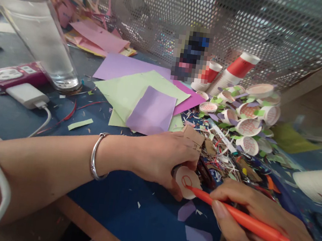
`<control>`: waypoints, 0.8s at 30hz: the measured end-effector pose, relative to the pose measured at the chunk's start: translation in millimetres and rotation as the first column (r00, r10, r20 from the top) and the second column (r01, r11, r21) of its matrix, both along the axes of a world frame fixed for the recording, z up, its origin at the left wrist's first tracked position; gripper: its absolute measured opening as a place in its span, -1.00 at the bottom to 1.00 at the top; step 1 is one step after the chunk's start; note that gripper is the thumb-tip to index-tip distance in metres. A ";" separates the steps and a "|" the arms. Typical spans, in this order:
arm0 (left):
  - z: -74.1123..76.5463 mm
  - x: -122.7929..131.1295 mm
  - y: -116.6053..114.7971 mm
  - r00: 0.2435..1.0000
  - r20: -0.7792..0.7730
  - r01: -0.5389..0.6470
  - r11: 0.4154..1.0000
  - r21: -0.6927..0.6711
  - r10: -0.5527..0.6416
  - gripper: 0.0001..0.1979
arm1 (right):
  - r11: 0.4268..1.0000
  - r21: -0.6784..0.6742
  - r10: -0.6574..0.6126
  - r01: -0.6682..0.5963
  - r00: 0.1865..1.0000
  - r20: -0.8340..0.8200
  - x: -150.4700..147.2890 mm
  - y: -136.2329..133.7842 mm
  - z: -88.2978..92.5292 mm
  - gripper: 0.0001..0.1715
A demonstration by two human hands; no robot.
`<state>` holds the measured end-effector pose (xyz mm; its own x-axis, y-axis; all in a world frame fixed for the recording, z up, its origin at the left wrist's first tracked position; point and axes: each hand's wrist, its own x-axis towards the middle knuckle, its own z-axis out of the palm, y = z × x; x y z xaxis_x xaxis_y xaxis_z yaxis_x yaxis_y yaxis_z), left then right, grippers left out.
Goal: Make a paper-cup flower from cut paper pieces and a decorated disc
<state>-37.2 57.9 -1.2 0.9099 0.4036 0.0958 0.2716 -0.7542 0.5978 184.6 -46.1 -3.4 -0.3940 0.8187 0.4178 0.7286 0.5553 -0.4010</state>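
My left hand (162, 159), a silver bangle on its wrist, is closed around a small white paper cup (189, 192). The cup's round end faces up and bears a red circle with a line in it. Between the thumb and fingers of my right hand (265, 227) is an orange-red felt-tip pen (254, 221). Its tip touches the drawn circle. Just below the cup lie two purple paper pieces (199, 236). Beyond my right hand stands a pile of small paper cups (248, 126), several with red line drawings on their round ends and green and purple paper bits.
Purple and green paper sheets (118, 88) lie behind my left hand. A tall water glass (49, 48), a white charger (27, 95) and a purple power strip (16, 74) are at left. Stacked cups (240, 67) lean near the perforated metal panel (155, 22). Paper scraps (220, 159) litter the middle.
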 end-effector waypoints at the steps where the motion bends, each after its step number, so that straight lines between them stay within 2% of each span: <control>1: 0.3 0.0 -0.1 1.000 -0.002 0.000 1.000 -0.002 0.000 -0.53 | 1.000 0.002 -0.006 0.006 1.000 -0.003 0.2 -0.6 -0.6 -0.90; 8: 1.5 0.1 -0.9 1.000 -0.011 -0.007 1.000 -0.001 0.007 -0.54 | 0.993 0.038 -0.109 0.111 0.993 -0.034 1.1 -1.3 -5.2 -0.93; 15: 2.0 -0.1 -1.0 1.000 -0.008 -0.002 1.000 0.010 0.002 -0.59 | 0.995 0.068 -0.066 0.066 0.998 -0.007 0.3 2.1 -4.9 -0.92; 20: 2.0 -0.1 -0.9 1.000 -0.018 -0.002 1.000 0.014 0.003 -0.60 | 0.997 0.072 -0.019 0.014 0.997 0.076 1.8 3.3 -2.0 -0.90; 24: 1.1 -0.5 -0.5 1.000 -0.009 -0.001 1.000 0.020 0.001 -0.57 | 0.997 0.076 -0.035 0.033 0.999 0.016 1.5 3.1 -4.3 -0.91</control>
<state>-37.7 57.3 -0.2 0.9102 0.4029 0.0956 0.2779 -0.7655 0.5802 186.0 -43.0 -7.7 -0.3742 0.7980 0.4724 0.7541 0.5583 -0.3458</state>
